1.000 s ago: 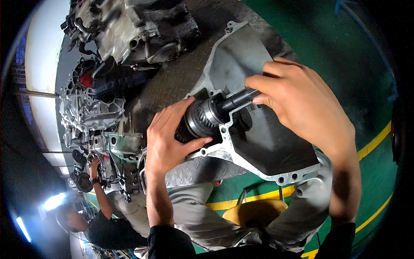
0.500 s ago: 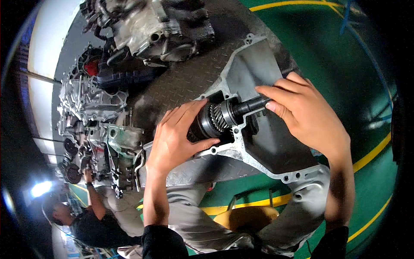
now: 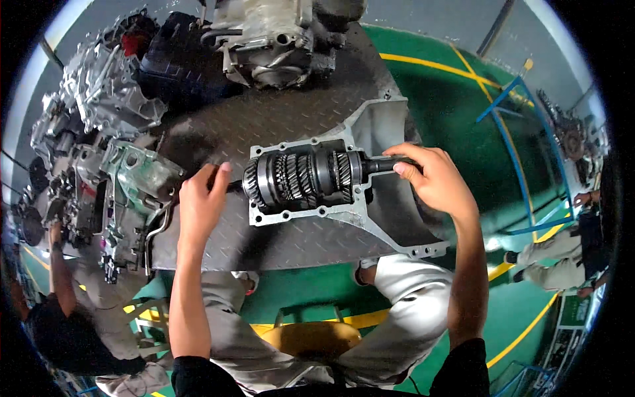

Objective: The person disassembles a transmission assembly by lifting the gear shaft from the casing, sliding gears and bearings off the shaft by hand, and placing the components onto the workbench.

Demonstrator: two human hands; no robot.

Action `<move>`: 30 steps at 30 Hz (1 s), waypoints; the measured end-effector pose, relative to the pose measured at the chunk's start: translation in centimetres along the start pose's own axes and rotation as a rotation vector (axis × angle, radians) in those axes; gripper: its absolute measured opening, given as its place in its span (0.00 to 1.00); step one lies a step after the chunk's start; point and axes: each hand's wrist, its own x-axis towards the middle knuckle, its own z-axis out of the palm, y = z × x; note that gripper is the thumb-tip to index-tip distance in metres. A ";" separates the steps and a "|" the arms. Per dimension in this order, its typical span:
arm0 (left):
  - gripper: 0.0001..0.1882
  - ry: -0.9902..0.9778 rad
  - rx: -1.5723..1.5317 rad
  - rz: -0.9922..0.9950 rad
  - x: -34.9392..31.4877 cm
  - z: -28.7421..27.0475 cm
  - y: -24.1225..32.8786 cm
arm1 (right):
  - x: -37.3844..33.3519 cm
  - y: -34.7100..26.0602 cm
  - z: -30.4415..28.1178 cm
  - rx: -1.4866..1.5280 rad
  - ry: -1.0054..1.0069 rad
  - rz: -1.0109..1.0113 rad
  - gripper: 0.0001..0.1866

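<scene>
A pale metal gearbox housing half [image 3: 360,210] lies open side up on the table, its flared bell end to the right. Inside it rests a gear shaft [image 3: 301,177] with several toothed gears and smooth rings along it. My right hand [image 3: 436,178] pinches the bare rod at the shaft's right end, thumb below and fingers above. At the opposite end, left of the housing, my left hand [image 3: 204,198] closes round the dark shaft tip, which is partly hidden by the fingers.
The dark tread-plate table [image 3: 218,135] carries a large metal casing [image 3: 271,46] at the back and a black tray-like part [image 3: 175,56]. Castings [image 3: 106,89] and a greenish housing [image 3: 135,172] crowd the left. A person [image 3: 69,331] works there; a yellow stool [image 3: 311,337] stands below.
My left hand has left the gears and moved to the shaft's left end, uncovering the gear set. My right hand stays on the right end. The view has shifted.
</scene>
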 end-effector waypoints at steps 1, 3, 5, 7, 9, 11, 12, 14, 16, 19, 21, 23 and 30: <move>0.23 0.086 0.142 0.147 -0.2 0.9 -1.1 | 0.5 -0.4 -0.3 0.034 -0.104 0.120 0.12; 0.24 0.150 0.253 0.318 -0.1 1.9 -2.1 | 1.1 -0.5 -1.0 0.066 -0.231 0.235 0.12; 0.24 0.189 0.250 0.378 0.4 2.6 -2.2 | 0.5 1.0 -0.5 0.122 -0.215 0.250 0.12; 0.26 0.175 0.278 0.364 0.2 2.8 -2.3 | 0.2 0.4 -0.3 0.262 -0.189 0.314 0.11; 0.28 0.129 0.295 0.324 0.6 2.6 -2.2 | 0.2 -0.1 -0.2 0.265 -0.135 0.294 0.10; 0.33 0.102 0.343 0.322 0.7 2.4 -2.3 | 0.1 -0.8 -0.1 0.270 -0.059 0.287 0.08; 0.33 0.105 0.330 0.322 0.8 2.3 -2.5 | 0.1 -0.9 -0.3 0.257 -0.060 0.286 0.08; 0.32 0.138 0.369 0.415 0.9 2.4 -3.0 | 0.3 -0.6 -0.3 0.297 -0.105 0.269 0.08; 0.32 0.143 0.343 0.403 0.9 2.5 -2.9 | 0.4 -0.4 -0.5 0.308 -0.100 0.229 0.07; 0.31 0.166 0.345 0.415 0.7 2.7 -2.8 | 0.9 -0.8 -0.9 0.205 -0.164 0.291 0.09; 0.31 0.165 0.319 0.430 0.8 2.8 -2.7 | 1.5 0.1 -1.0 0.141 -0.219 0.256 0.11; 0.30 0.230 0.325 0.468 0.8 3.0 -2.8 | 1.6 0.7 -1.3 0.079 -0.269 0.224 0.12; 0.29 0.284 0.364 0.506 0.9 3.7 -3.8 | 0.0 -0.7 0.1 0.136 -0.030 0.175 0.06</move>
